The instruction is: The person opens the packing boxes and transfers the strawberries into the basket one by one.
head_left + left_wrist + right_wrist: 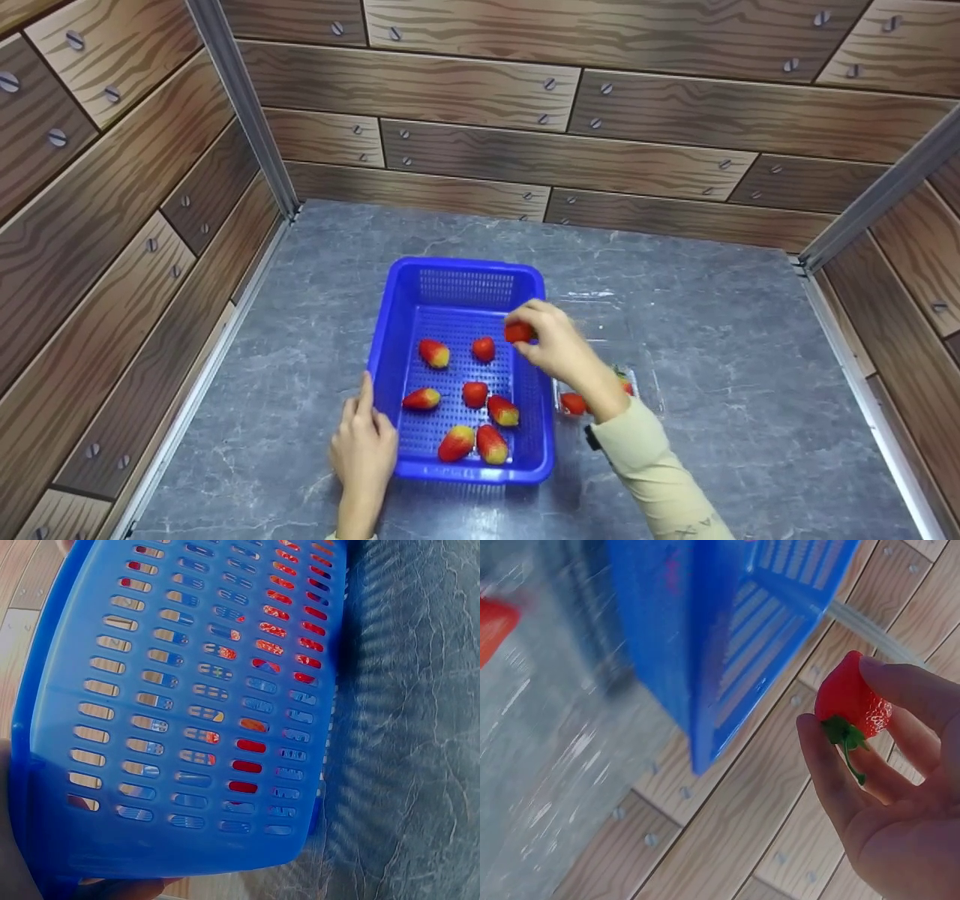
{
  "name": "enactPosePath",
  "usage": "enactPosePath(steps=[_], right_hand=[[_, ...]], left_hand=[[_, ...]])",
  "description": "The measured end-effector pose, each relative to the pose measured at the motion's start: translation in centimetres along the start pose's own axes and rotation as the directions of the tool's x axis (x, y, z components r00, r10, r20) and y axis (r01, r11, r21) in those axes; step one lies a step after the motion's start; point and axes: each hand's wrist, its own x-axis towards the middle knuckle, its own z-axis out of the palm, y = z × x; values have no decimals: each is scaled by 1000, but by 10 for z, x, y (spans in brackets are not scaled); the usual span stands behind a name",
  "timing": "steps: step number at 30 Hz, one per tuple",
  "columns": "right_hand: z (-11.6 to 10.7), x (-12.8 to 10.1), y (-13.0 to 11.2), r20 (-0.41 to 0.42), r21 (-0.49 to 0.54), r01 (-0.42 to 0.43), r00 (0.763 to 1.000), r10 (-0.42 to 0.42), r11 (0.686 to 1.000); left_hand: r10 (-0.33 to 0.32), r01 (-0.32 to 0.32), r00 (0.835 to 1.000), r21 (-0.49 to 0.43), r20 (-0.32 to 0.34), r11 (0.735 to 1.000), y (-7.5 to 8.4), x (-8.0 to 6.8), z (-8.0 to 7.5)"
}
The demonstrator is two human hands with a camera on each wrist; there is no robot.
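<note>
Grey marble-pattern tabletop [712,360], wood-print walls. Blue basket [536,450], frame centre, seven strawberries inside. Right hand [559,349] pinches strawberry [517,331] above basket's right rim, basket interior lying lower left. Left hand [364,442], fingers straight, rests against basket's left wall.

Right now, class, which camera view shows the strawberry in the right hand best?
The right wrist view: the strawberry, with its green stem, sits pinched in the right hand. The head view shows it small above the blue basket. The left wrist view shows only basket wall.
</note>
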Motion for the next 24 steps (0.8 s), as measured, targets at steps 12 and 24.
enactPosePath(steps=[12,24], right_hand=[[55,16,-42,158,-21,62,986,-58,998],[94,15,-55,249,-64,131,962,-111,989]], left_hand=[[16,-16,1000,-2,-15,1000,1,1,0],[20,-21,1000,-4,-20,1000,-1,0,2]])
